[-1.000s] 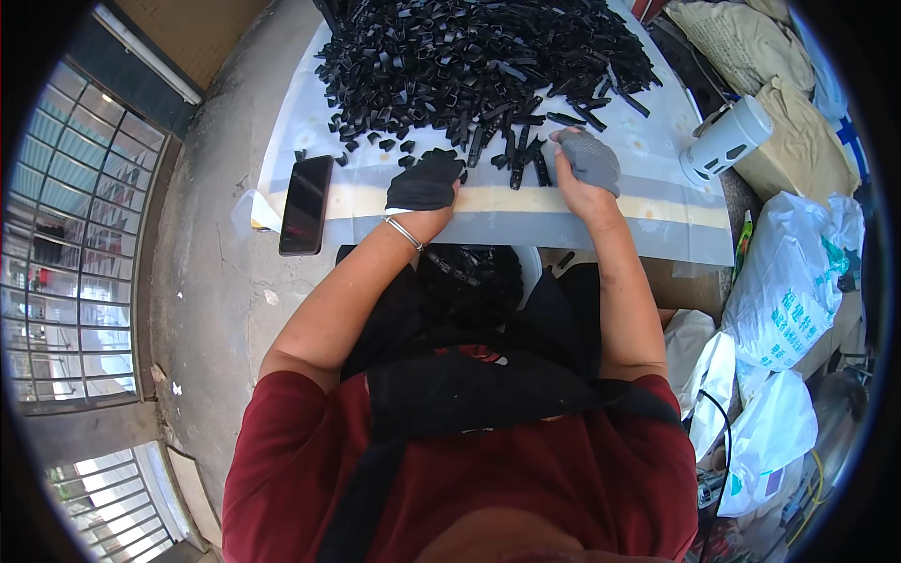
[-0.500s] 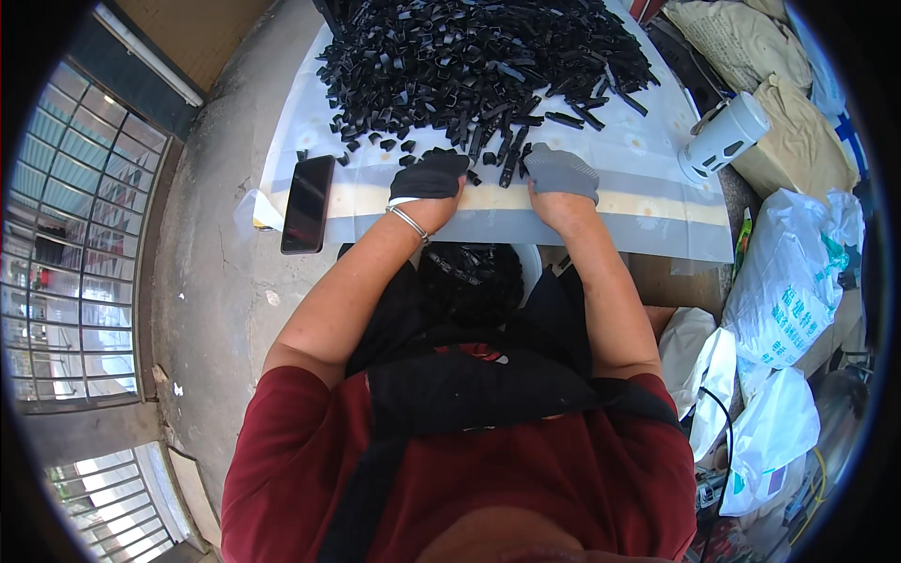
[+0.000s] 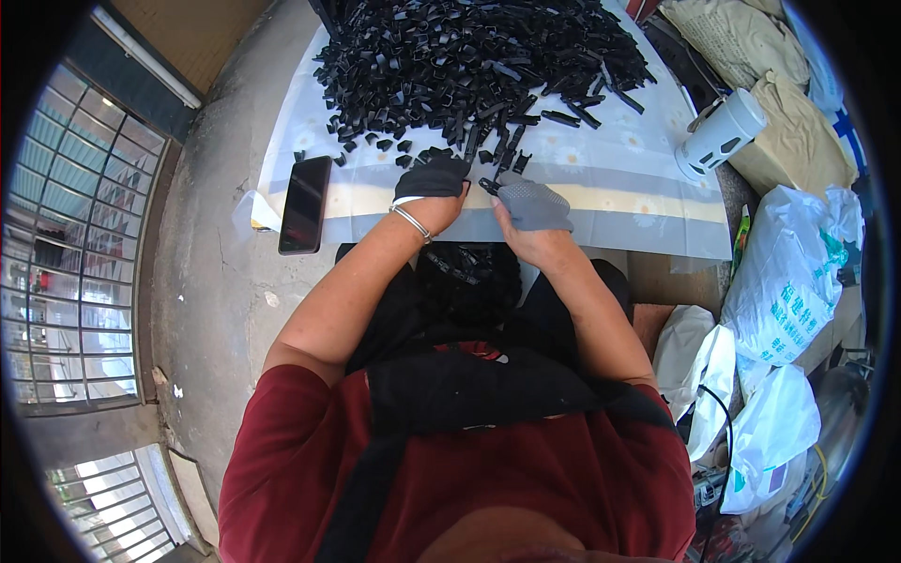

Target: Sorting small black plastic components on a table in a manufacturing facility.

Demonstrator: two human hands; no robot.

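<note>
A large heap of small black plastic pieces (image 3: 469, 66) covers the far part of the table, with loose ones straying toward me. My left hand (image 3: 432, 188), in a black fingerless glove and with a bracelet at the wrist, is closed at the near edge of the heap; a bit of black shows at its fingertips, too small to name. Close to its right, my right hand (image 3: 533, 208) in a grey glove pinches a small black plastic piece (image 3: 489, 186). Beyond the right hand lie a few longer black strips (image 3: 512, 150).
A dark phone (image 3: 305, 205) lies at the table's left edge, a white tumbler (image 3: 721, 136) on its right side. Below the near edge, between my knees, a container holds more black pieces (image 3: 469, 281). Stuffed plastic bags (image 3: 784, 281) crowd the right; a barred window (image 3: 80, 235) is at left.
My right hand has moved left toward my left hand and turned inward, and a black plastic piece now shows in its fingers. My left hand has barely moved.
</note>
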